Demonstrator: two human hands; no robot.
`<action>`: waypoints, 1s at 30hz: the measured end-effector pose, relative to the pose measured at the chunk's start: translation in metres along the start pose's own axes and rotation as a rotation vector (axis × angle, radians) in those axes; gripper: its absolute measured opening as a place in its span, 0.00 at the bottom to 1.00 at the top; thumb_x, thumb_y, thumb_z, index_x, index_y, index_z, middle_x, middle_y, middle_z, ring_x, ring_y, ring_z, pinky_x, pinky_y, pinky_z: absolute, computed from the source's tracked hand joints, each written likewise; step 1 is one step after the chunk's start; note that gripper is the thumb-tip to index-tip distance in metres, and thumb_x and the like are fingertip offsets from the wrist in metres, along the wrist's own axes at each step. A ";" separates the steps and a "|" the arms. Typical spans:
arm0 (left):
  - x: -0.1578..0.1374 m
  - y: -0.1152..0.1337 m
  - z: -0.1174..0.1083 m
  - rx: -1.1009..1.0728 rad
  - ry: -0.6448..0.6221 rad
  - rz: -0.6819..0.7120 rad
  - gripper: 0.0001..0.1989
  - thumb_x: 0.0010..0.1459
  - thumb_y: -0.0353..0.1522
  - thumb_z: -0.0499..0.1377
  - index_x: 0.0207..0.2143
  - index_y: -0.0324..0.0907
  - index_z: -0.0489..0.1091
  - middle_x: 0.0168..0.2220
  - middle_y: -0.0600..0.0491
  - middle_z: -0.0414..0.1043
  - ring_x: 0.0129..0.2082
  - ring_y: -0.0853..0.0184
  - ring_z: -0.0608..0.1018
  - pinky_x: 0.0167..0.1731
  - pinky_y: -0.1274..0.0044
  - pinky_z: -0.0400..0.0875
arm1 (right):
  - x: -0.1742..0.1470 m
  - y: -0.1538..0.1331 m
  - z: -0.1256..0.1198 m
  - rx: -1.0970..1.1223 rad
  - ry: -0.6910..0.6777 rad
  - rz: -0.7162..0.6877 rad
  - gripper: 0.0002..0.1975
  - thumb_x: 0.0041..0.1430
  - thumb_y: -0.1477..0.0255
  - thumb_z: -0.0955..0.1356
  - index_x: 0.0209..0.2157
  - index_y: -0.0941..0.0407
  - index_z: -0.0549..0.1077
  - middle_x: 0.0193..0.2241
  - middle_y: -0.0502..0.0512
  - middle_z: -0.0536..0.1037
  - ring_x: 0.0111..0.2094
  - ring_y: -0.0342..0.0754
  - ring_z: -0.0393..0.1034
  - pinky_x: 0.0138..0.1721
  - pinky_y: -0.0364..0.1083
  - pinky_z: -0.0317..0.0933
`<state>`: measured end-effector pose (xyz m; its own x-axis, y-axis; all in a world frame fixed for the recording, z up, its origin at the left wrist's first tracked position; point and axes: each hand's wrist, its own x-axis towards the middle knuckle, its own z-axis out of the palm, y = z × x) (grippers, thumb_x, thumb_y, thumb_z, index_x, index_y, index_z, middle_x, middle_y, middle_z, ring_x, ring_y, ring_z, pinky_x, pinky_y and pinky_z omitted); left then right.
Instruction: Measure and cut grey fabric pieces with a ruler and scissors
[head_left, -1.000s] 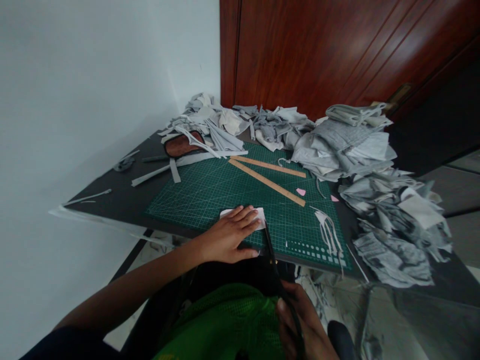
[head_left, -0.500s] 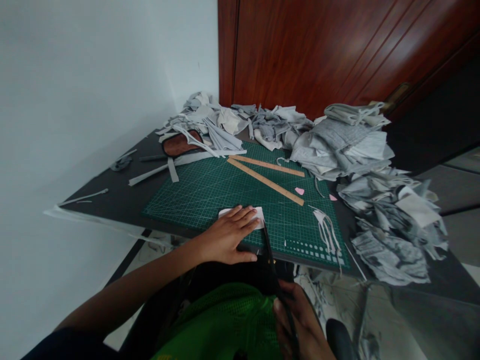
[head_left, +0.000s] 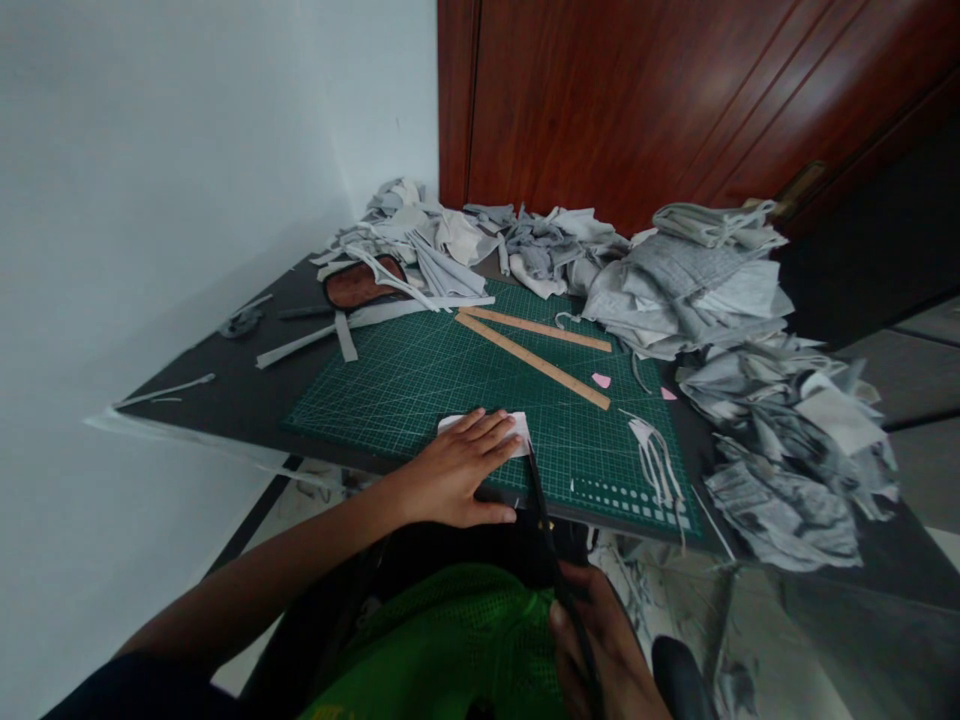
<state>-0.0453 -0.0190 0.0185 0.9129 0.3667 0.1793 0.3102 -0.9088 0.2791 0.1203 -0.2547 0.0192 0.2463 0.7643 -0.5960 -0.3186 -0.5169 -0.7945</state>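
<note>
My left hand (head_left: 456, 480) lies flat with its fingers stretched out, pressing a small white piece (head_left: 519, 428) onto the green cutting mat (head_left: 390, 385). Most of that piece is hidden under the fingers; whether it is cloth or paper I cannot tell. In my right hand (head_left: 604, 640), low at the front, is a pair of long black scissors (head_left: 541, 510). Their tips reach over the table's edge to the right end of the white piece. Two wooden rulers (head_left: 536, 360) (head_left: 555, 330) lie on the mat beyond my left hand.
Grey and off-white fabric scraps (head_left: 675, 290) are heaped along the back and right. A brown padded piece (head_left: 365, 284) lies at back left among strips. Thin white strips (head_left: 656, 460) and a small pink scrap (head_left: 601, 381) rest on the mat's right side. A wall (head_left: 187, 150) borders the left.
The view has shifted very slightly. My left hand stays on the white piece, and the scissors remain at its right end with little visible movement.
</note>
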 end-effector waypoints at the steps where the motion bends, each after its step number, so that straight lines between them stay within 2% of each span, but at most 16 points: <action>1: 0.000 0.000 0.000 0.007 -0.010 -0.002 0.47 0.62 0.59 0.58 0.71 0.39 0.57 0.74 0.38 0.51 0.75 0.48 0.53 0.72 0.56 0.46 | -0.001 -0.001 0.001 -0.002 0.003 0.002 0.35 0.52 0.43 0.75 0.55 0.46 0.70 0.24 0.45 0.77 0.16 0.43 0.66 0.18 0.42 0.59; 9: 0.000 0.001 -0.001 -0.007 -0.001 -0.011 0.46 0.61 0.60 0.58 0.70 0.39 0.57 0.74 0.38 0.51 0.75 0.48 0.54 0.73 0.57 0.45 | -0.005 -0.010 0.006 -0.015 0.044 0.020 0.36 0.48 0.41 0.76 0.52 0.46 0.72 0.23 0.46 0.76 0.17 0.46 0.69 0.21 0.45 0.65; 16: 0.000 0.001 -0.002 -0.029 -0.001 -0.016 0.46 0.61 0.60 0.57 0.71 0.42 0.57 0.74 0.41 0.51 0.75 0.49 0.53 0.73 0.56 0.45 | -0.004 -0.008 0.004 -0.002 -0.004 0.026 0.33 0.51 0.41 0.75 0.53 0.44 0.71 0.24 0.46 0.77 0.17 0.46 0.68 0.19 0.43 0.61; 20: 0.001 0.001 -0.003 -0.037 -0.005 -0.009 0.46 0.61 0.60 0.57 0.70 0.40 0.57 0.74 0.39 0.51 0.75 0.48 0.53 0.73 0.55 0.45 | -0.003 -0.004 0.003 0.021 0.001 -0.004 0.32 0.52 0.43 0.75 0.52 0.45 0.70 0.24 0.46 0.76 0.19 0.45 0.68 0.20 0.43 0.60; 30: 0.000 -0.001 -0.001 -0.028 -0.013 -0.018 0.49 0.61 0.61 0.56 0.72 0.39 0.54 0.74 0.39 0.51 0.75 0.49 0.53 0.73 0.58 0.44 | 0.002 0.003 0.002 0.070 0.005 -0.024 0.34 0.50 0.43 0.77 0.50 0.48 0.68 0.20 0.41 0.70 0.14 0.37 0.57 0.17 0.38 0.49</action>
<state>-0.0453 -0.0182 0.0192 0.9107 0.3802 0.1617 0.3193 -0.8960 0.3086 0.1176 -0.2542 0.0162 0.2590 0.7739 -0.5780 -0.3756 -0.4706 -0.7984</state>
